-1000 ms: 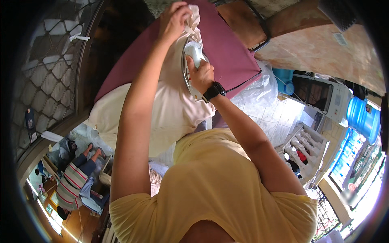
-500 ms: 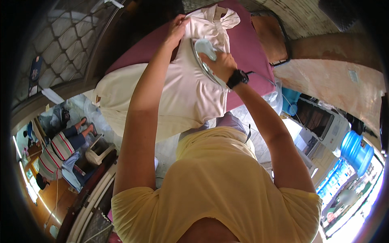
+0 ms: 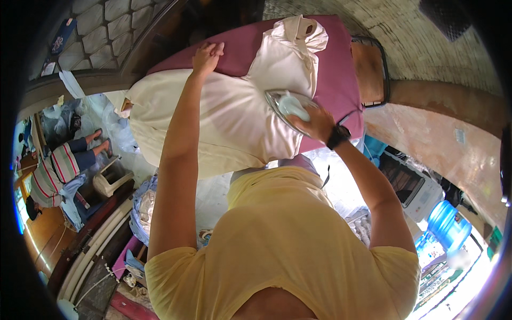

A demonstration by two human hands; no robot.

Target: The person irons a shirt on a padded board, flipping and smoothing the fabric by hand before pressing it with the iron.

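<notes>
- Our right hand has its fingers clamped on the iron, partly hiding it;
- the iron sits on the cream garment, which our left arm partly covers;
- our left hand: fingers together or apart, we cannot tell.

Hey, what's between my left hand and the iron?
In the head view, some maroon board cover, then part of the cream garment, lies between your left hand and the iron.

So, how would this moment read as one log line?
left hand: over maroon cloth-covered board; right hand: gripping pale-handled silver iron; iron: on cream fabric garment; garment: spread across board
</notes>
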